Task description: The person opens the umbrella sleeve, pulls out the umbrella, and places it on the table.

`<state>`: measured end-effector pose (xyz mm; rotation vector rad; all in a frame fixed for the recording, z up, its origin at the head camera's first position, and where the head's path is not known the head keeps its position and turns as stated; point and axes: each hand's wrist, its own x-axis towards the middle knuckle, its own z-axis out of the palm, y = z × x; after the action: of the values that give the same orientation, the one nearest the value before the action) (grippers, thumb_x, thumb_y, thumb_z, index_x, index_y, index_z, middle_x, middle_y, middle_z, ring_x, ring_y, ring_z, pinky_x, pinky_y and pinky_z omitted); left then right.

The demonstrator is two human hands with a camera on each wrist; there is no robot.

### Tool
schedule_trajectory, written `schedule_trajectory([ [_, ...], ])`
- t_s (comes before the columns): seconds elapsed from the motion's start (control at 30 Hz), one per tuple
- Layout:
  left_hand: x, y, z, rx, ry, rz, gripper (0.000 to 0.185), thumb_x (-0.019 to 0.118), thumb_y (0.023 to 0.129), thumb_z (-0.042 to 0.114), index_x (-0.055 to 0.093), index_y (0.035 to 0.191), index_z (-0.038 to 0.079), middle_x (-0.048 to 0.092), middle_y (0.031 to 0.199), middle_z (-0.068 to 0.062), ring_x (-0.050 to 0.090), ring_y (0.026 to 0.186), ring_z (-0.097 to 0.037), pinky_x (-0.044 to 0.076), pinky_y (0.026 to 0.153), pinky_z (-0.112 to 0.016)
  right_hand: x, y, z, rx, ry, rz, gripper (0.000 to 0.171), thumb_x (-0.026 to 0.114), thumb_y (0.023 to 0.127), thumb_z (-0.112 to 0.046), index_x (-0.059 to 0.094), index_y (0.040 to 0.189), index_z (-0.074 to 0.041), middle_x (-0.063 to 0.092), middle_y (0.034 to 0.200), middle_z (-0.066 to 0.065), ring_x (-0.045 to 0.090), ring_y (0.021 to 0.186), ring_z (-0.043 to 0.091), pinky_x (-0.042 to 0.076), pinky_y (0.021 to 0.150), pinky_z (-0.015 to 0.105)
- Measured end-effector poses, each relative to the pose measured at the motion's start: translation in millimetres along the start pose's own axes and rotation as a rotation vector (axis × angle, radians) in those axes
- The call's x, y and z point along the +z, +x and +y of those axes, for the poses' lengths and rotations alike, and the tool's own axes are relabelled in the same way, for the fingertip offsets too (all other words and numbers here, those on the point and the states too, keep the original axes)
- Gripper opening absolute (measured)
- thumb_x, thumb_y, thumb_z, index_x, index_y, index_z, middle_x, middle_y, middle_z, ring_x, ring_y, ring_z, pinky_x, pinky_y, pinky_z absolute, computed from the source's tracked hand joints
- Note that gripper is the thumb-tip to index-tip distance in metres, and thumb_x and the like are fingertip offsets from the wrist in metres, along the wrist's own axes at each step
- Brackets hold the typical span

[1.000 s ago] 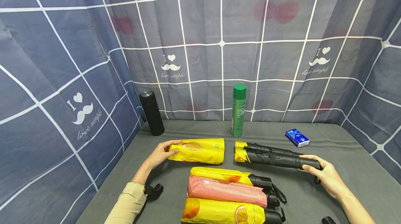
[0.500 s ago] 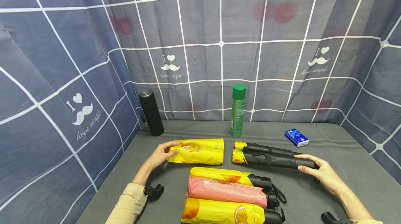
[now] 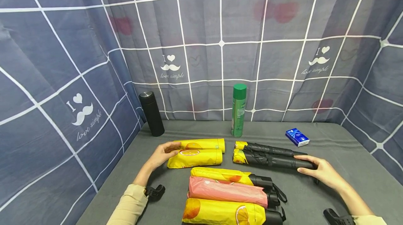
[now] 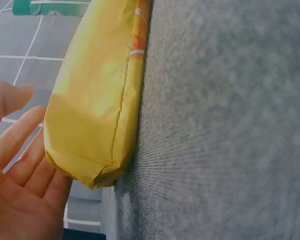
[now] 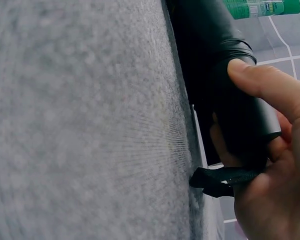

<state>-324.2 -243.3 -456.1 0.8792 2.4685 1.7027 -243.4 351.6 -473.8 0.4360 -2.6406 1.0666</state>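
Observation:
A yellow fruit-print umbrella sleeve [image 3: 195,153] lies on the grey table [image 3: 330,141], left of centre. My left hand [image 3: 167,152] rests at its left end with fingers straight. In the left wrist view the open palm [image 4: 20,170] sits beside the sleeve's closed end [image 4: 100,100]. A folded black umbrella [image 3: 270,156] with a yellow tip lies to the right. My right hand [image 3: 318,171] grips its handle. In the right wrist view the thumb [image 5: 265,82] presses on the black handle [image 5: 225,85], and the wrist strap [image 5: 220,179] hangs below it.
Three folded umbrellas lie side by side at the front: yellow [image 3: 220,175], pink [image 3: 226,191], yellow [image 3: 223,212]. A black flask [image 3: 151,113], a green spray can [image 3: 239,110] and a blue tissue pack [image 3: 297,137] stand near the checked curtain [image 3: 220,43] behind.
The yellow sleeve has turned under my left hand and now shows a lengthwise fold. The black umbrella and my right hand have shifted slightly left.

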Motion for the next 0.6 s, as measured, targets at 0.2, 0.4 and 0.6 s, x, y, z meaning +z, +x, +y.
schedule_trajectory([
  [0.2, 3.5, -3.2, 42.8, 0.003, 0.159, 0.031, 0.039, 0.063, 0.088, 0.0, 0.054, 0.124, -0.012, 0.055, 0.123, -0.027, 0.049, 0.116, -0.041, 0.037, 0.098, -0.05, 3.3, -1.0, 0.0, -0.034, -0.104, 0.017, 0.04, 0.08, 0.075, -0.028, 0.07, 0.112, -0.019, 0.066, 0.11, 0.004, 0.051, 0.099, -0.006, 0.035, 0.075, 0.011],
  [0.4, 21.1, -3.0, 74.6, 0.082, 0.196, -0.08, 0.036, 0.064, 0.087, -0.001, 0.056, 0.121, -0.012, 0.057, 0.12, -0.026, 0.051, 0.113, -0.041, 0.039, 0.094, -0.053, 4.7, -0.3, 0.0, -0.025, -0.144, 0.037, 0.04, 0.081, 0.074, -0.03, 0.07, 0.111, -0.021, 0.066, 0.109, 0.007, 0.054, 0.1, 0.003, 0.037, 0.075, 0.015],
  [0.6, 47.5, 1.2, 68.9, 0.148, 0.133, -0.26, 0.039, 0.063, 0.088, -0.001, 0.054, 0.124, -0.011, 0.055, 0.124, -0.024, 0.049, 0.117, -0.039, 0.04, 0.096, -0.048, 5.4, 2.0, 0.3, -0.003, -0.16, 0.042, 0.04, 0.081, 0.074, -0.032, 0.07, 0.111, -0.02, 0.066, 0.11, 0.009, 0.055, 0.101, 0.005, 0.037, 0.075, 0.018],
])
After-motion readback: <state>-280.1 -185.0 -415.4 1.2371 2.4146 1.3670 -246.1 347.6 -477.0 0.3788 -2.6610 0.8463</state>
